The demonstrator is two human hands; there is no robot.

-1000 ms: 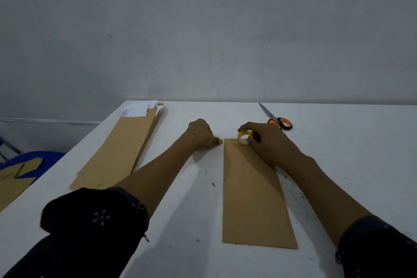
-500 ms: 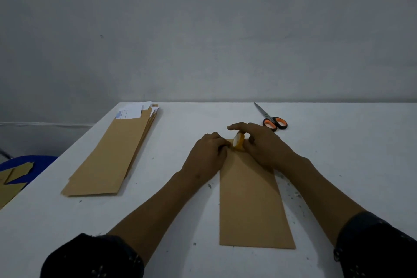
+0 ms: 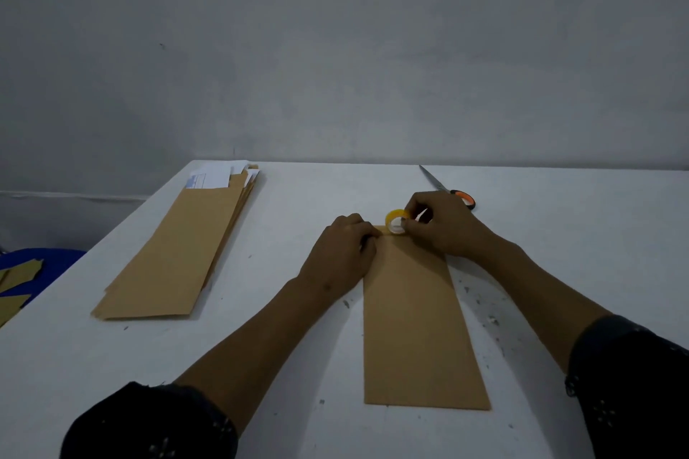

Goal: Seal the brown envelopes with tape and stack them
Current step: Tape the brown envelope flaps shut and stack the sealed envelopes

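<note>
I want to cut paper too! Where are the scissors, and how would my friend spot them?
Look at the white table, along its far edge by the grey wall. Just beyond the right hand, which holds the yellow tape roll, lie the scissors. They are the only metal thing there, with silver blades and orange-and-black handles.

There was one view only, from a head-worn camera that looked forward and down across a white table toward a grey wall. It sat close above the near edge: both forearms reached in from the bottom corners, and the left hand and right hand met near the middle. The wide lens also took in the table's far edge and left corner.
</note>
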